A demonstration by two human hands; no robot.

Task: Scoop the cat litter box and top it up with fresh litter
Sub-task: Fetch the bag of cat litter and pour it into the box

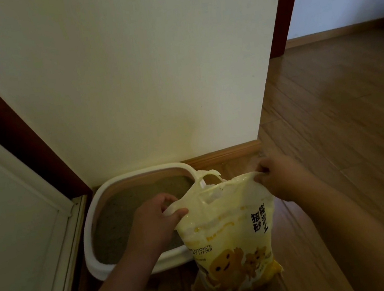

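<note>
both hands hold the torn top of the yellow litter bag (232, 237), which stands upright on the wooden floor (345, 149), touching the near right side of the litter box (92, 231). the left hand (154, 221) has its fingers (169, 203) and thumb curled round the left edge of the opening, pinching the plastic; the right hand (280, 177) pinches the right edge, its fingers (261, 169) hooked over the rim. the two grips are spread apart, likely to hold the mouth wide and steady before lifting to pour. the box sits just left of and beyond the left fingers, tucked against the wall (127, 68), with grey litter (131, 212) lying level inside. a few dark specks lie on the floor below the left forearm. pouring has not yet begun, by my judgement.
</note>
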